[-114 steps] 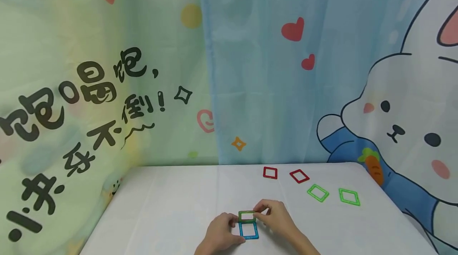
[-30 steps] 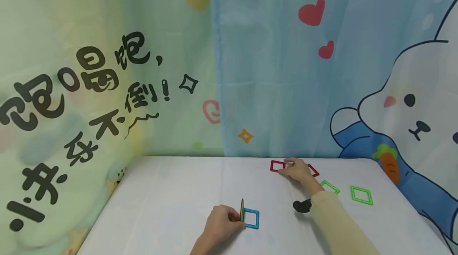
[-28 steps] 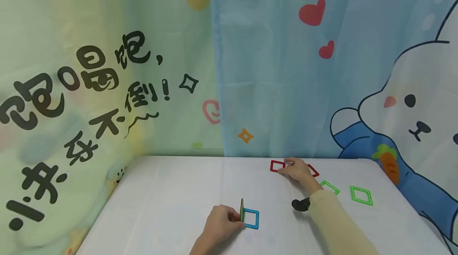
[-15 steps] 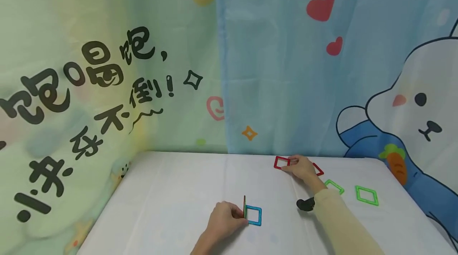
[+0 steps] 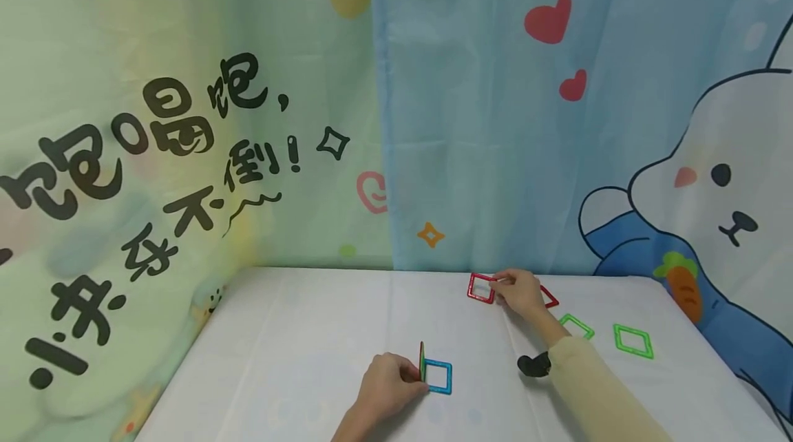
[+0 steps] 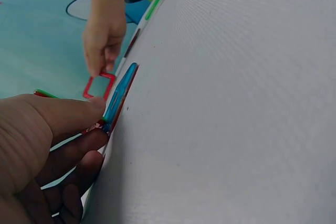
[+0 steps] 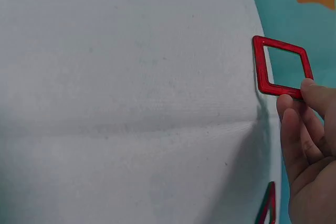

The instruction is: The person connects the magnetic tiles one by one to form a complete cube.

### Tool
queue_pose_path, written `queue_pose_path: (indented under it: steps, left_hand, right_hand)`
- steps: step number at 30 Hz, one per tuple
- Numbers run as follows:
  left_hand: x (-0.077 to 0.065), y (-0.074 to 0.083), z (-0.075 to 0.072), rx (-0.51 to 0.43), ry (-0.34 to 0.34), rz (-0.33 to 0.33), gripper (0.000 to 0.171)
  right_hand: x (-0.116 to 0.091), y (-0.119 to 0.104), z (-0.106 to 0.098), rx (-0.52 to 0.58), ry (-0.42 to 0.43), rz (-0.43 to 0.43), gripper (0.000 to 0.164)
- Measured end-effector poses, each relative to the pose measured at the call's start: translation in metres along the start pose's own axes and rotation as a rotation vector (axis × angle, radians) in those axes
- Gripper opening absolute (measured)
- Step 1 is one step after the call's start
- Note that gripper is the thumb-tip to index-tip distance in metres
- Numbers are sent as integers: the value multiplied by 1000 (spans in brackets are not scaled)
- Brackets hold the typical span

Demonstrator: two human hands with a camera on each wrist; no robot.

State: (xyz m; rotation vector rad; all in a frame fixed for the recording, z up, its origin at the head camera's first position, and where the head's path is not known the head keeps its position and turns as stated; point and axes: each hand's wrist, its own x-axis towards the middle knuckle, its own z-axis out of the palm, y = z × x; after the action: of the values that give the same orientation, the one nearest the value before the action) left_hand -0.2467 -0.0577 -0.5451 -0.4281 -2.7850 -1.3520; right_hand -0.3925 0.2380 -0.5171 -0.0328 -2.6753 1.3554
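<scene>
In the head view, my left hand (image 5: 387, 385) pinches a green square frame tile (image 5: 422, 361) that stands upright, seen edge-on, along the left side of a blue square frame tile (image 5: 449, 379) lying flat. The left wrist view shows the thumb and fingertips at the corner where the two meet. At the back of the table my right hand (image 5: 519, 292) pinches a red square frame tile (image 5: 471, 286) by one corner. In the right wrist view that red tile (image 7: 261, 66) is tilted up, over the table's far edge. The right forearm partly hides a second red tile (image 5: 550, 295).
Two light green square frame tiles lie to the right: one (image 5: 581, 323) partly behind the right forearm, the other (image 5: 617, 337) in full view. A white cloth covers the table (image 5: 310, 332). A printed curtain (image 5: 471, 153) hangs just behind its far edge.
The green tile, earlier flat above the blue one, now stands upright in my left hand. My right hand has moved from it to the back and now holds the red tile, tilted up.
</scene>
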Motion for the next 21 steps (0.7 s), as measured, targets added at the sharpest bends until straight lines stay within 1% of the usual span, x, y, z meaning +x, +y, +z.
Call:
queue_pose_path:
  steps: [3,8,10,14,16,21]
  left_hand:
    - [1,2,1,29,7,0,13]
    - [0,4,3,18,-1,11,13]
    - [-1,4,3,18,-3,9,13]
    - [-3,4,3,6,-10,-19,13]
    - [-3,3,2,-2,-6,-14,13]
    - [-1,3,1,-17,2,-6,12]
  right_hand:
    - [-9,-8,-5,10,-8,-73,22]
    - [-31,-19,-9,14,-8,-161,17]
    - [-39,-22,-7,11,2,-181,15]
    - [-52,-30,-2,-5,-2,-218,13]
    - [-58,-36,0,-9,-9,-227,13]
    - [-71,-49,4,6,-5,-218,11]
